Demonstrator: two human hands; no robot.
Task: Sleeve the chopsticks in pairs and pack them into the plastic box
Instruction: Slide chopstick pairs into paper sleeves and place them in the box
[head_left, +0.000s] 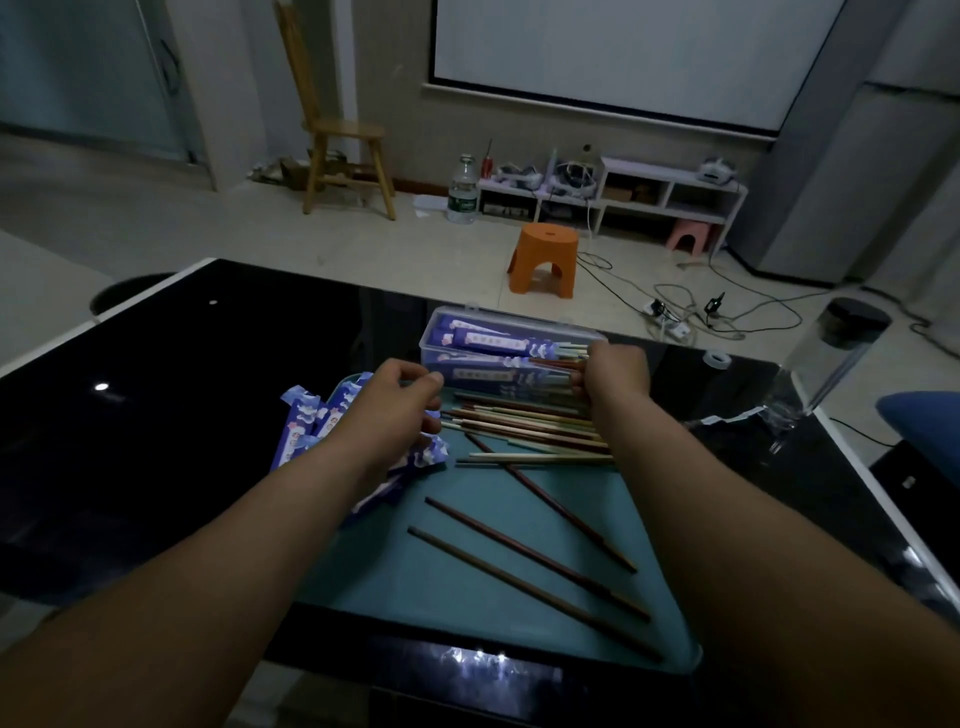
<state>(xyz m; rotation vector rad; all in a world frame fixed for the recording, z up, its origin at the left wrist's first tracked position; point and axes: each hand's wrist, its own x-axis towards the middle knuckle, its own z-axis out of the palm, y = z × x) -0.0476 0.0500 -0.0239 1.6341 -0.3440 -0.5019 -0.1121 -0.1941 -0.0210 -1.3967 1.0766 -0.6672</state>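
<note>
A clear plastic box (441, 325) at the far edge of the teal mat (467, 571) holds several sleeved chopstick pairs (493, 340). My right hand (615, 371) grips the bare ends of a sleeved pair (488, 375) at the box's right end. My left hand (397, 402) is curled at the sleeve's left end; whether it touches it I cannot tell. A heap of loose chopsticks (530, 428) lies just below the box. Three dark chopsticks (535, 556) lie slantwise nearer me. Empty purple sleeves (306, 421) lie under my left wrist.
The mat sits on a glossy black table (156, 415) with a white rim. A clear jar with a black lid (841, 343) and torn plastic wrap (743, 418) stand at the right. An orange stool (545, 260) and cables are on the floor beyond.
</note>
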